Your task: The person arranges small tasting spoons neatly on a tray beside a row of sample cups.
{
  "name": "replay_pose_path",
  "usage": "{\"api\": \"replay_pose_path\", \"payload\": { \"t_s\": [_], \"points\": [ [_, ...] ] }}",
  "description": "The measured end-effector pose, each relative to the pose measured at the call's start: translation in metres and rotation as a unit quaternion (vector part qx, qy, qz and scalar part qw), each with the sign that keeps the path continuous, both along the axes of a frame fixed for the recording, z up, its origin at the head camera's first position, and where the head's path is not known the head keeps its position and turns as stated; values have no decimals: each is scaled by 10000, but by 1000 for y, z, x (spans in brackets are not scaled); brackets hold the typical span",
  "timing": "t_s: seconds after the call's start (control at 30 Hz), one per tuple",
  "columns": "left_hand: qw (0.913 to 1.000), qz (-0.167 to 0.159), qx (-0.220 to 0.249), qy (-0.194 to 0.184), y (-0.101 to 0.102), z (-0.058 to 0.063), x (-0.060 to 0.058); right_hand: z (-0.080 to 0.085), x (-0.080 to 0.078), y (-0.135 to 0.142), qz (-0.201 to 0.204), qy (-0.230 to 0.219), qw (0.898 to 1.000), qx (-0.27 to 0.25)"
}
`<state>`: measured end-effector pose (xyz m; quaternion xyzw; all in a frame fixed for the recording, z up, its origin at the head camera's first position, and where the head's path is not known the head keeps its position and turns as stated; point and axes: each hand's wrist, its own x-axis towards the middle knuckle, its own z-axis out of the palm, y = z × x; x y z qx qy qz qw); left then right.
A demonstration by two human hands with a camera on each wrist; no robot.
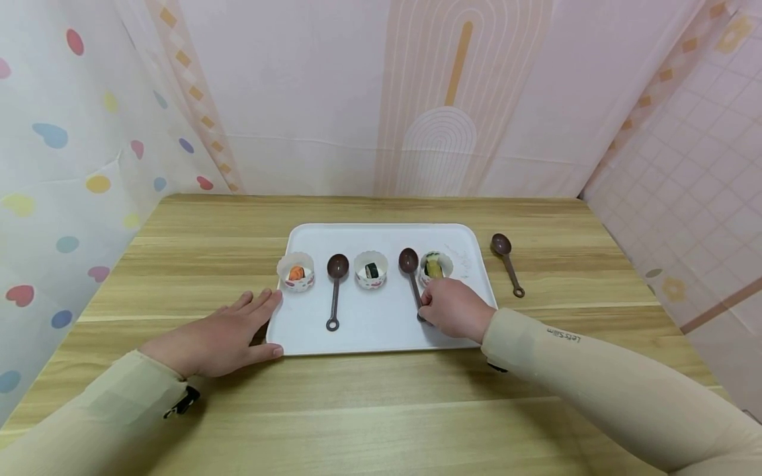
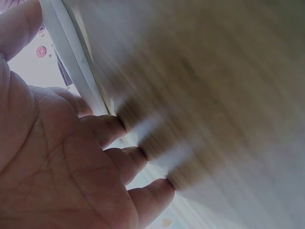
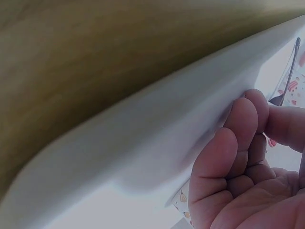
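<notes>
My right hand (image 1: 455,309) pinches the handle end of a brown spoon (image 1: 409,263), which lies on the white tray (image 1: 381,330) with its bowl pointing away from me. Just past that hand stands a paper cup (image 1: 448,264) with a yellow-green piece in it. In the right wrist view, the fingers (image 3: 217,152) curl close over the tray. My left hand (image 1: 220,338) lies spread at the tray's near left corner, thumb and fingertips along the edge. The left wrist view shows its palm (image 2: 62,157) beside the tray rim.
On the tray are a second brown spoon (image 1: 337,267), a left paper cup (image 1: 286,268) with an orange piece, and a middle paper cup (image 1: 360,268) with a dark green-and-white piece. Another brown spoon (image 1: 502,244) lies on the wooden table (image 1: 381,410), right of the tray.
</notes>
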<state>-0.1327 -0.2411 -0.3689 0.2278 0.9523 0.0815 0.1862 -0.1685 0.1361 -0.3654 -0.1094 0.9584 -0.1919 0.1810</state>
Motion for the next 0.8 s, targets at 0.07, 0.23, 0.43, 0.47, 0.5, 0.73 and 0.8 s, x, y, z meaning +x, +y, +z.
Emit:
{"api": "replay_pose_path", "payload": {
  "t_s": [0.07,0.23,0.43,0.47,0.5,0.73,0.8],
  "points": [
    [10000,-3,2,5,0,0,0,0,-1,-1,17,-14,10000,17],
    [9999,81,5,-81,0,-1,0,0,-1,-3,3,-79,10000,55],
    [10000,57,26,-30,0,-3,0,0,-1,-4,-64,-180,9998,96],
    [10000,59,30,-28,0,-2,0,0,-1,-5,-72,-185,9998,101],
    [10000,51,27,-25,-1,-3,0,0,-1,-5,-77,-194,9997,105],
    [10000,19,-1,-2,-1,-3,-1,-1,-1,-5,-142,-226,9996,122],
    [10000,9,-3,10,-1,-3,-1,0,-1,-6,-162,-249,9995,121]
  ]
}}
